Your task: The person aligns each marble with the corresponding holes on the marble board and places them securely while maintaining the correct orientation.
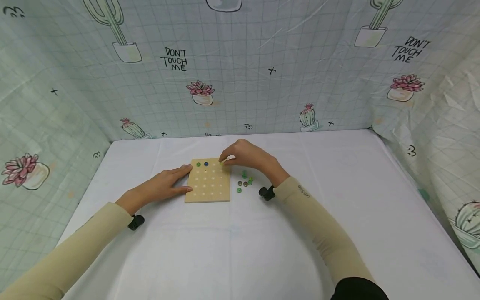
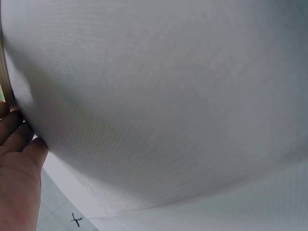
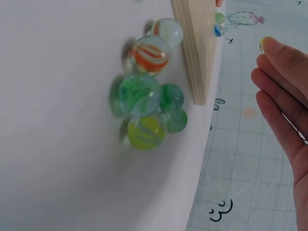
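A square wooden board (image 1: 226, 196) with rows of shallow hollows lies on the table. My left hand (image 1: 161, 186) rests against its left edge, fingers and thumb extended and touching it. At the board's top right corner, my right hand (image 1: 247, 155) pinches a yellowish marble (image 3: 262, 44) between thumb and fingertips; the fingers partly hide it. A green marble (image 1: 198, 164) and a blue marble (image 1: 206, 163) sit in the far row. Several loose marbles lie right of the board, among them an orange-striped one (image 3: 150, 54), a green one (image 3: 139, 94) and a yellow one (image 3: 146, 132).
A white cloth covers the table (image 1: 210, 250). Patterned curtains with cactus drawings (image 1: 232, 71) hang behind it and at both sides. The loose marbles lie beneath and left of my right wrist's reach, close to the board's right edge.
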